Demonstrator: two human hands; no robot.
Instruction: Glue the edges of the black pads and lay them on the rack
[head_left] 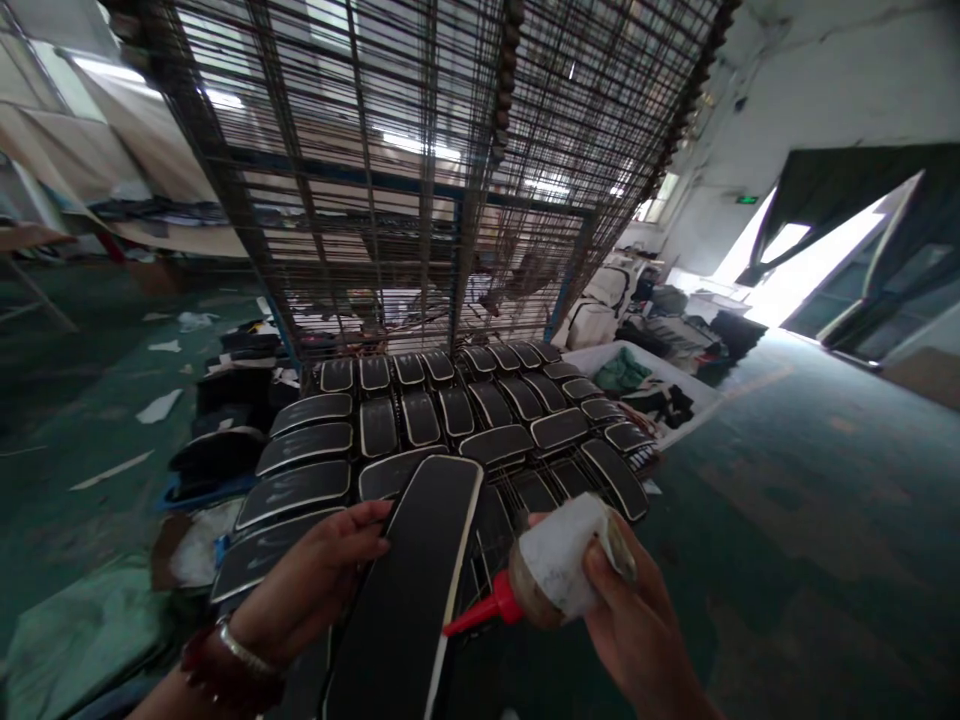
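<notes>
My left hand (341, 550) grips the left edge of a long black panel (409, 580) with rounded corners, fingers over its face and thumb side near the edge. A pale line of glue runs along the panel's top and right edge. In my right hand (626, 600) is a glue bottle (555, 560), wrapped in white and tipped on its side. Its red nozzle touches the panel's right edge, low down. Behind the panel lie many similar black panels (304, 450) in rows on a wire rack, each with a pale outline. The panel's lower end runs out of view.
A tall wire rack frame (450, 200) leans upright behind the panels. To the right stands a white bin (697, 400) with cloth in it. Black pieces (232, 400) are stacked at left, above a green sack (90, 640). Scraps lie on the green floor.
</notes>
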